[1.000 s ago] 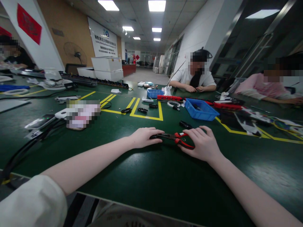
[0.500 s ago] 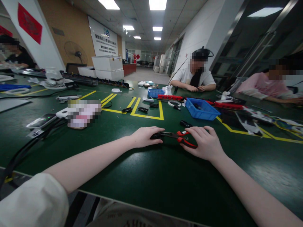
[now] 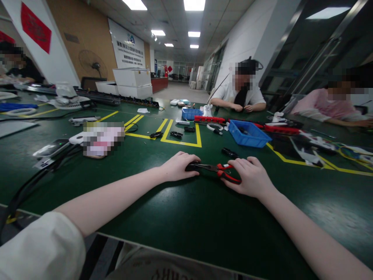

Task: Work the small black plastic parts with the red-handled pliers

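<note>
My right hand grips the red-and-black handles of a pair of long-nose pliers. The pliers' jaws point left into my left hand, which is closed round a small black part. Fingers hide most of that part, so its kind is unclear, and I cannot tell whether the jaws clamp it. Just beyond my right hand lies another black part on the green table. Several similar small black parts lie farther off, near the yellow tape.
A blue bin stands right of centre, a smaller blue bin behind it. A red strip lies between them. At left are a phone and black cables. A person in white sits across the table.
The pliers and my right hand have shifted very slightly left, and the handles have turned a little. My left hand keeps its hold on the black part.
</note>
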Action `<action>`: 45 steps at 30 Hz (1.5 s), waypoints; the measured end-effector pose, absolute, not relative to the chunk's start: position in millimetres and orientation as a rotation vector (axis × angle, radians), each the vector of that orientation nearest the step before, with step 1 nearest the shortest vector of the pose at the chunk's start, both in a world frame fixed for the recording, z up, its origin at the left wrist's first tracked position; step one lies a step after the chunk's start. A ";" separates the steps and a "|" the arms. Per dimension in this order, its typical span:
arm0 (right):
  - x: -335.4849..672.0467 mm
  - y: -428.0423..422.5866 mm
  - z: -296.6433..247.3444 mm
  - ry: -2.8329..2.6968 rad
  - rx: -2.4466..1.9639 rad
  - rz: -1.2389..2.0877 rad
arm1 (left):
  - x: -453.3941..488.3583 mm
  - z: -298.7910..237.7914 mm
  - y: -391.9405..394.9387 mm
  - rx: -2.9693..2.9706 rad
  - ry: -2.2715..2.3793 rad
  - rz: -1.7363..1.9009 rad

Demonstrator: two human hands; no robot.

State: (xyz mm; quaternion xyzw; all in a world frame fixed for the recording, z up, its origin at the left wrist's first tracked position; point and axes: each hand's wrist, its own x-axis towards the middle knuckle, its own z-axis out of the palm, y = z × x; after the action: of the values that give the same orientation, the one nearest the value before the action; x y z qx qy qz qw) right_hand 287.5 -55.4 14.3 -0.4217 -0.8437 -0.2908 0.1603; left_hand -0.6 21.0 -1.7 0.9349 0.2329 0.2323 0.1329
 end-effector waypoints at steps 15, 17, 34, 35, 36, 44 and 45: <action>288.4 -54.9 16.5 -2.438 -1.276 -0.742 | -4.0 -3.7 22.9 2.769 0.644 0.800; 288.8 -54.7 15.6 -2.438 -1.270 -0.766 | -4.4 -3.8 23.9 2.736 0.600 0.779; 285.6 -53.7 13.3 -2.439 -1.238 -0.749 | -2.7 2.2 25.1 2.513 0.575 0.716; 285.7 -53.4 13.2 -2.439 -1.236 -0.745 | -2.8 2.4 25.1 2.515 0.577 0.714; 285.7 -53.2 13.1 -2.440 -1.237 -0.738 | -2.9 2.6 25.0 2.514 0.580 0.713; 286.3 -52.0 13.7 -2.463 -1.242 -0.736 | -3.4 3.7 24.2 2.532 0.563 0.726; 286.4 -51.9 13.5 -2.465 -1.242 -0.734 | -3.5 3.6 24.4 2.535 0.551 0.731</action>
State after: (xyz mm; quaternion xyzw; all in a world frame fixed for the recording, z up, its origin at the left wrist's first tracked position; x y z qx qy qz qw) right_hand 286.4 -51.9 13.5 -0.4306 -0.8542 -0.2543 0.1423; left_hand -3.5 24.4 3.6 0.9173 0.1993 0.2644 0.2212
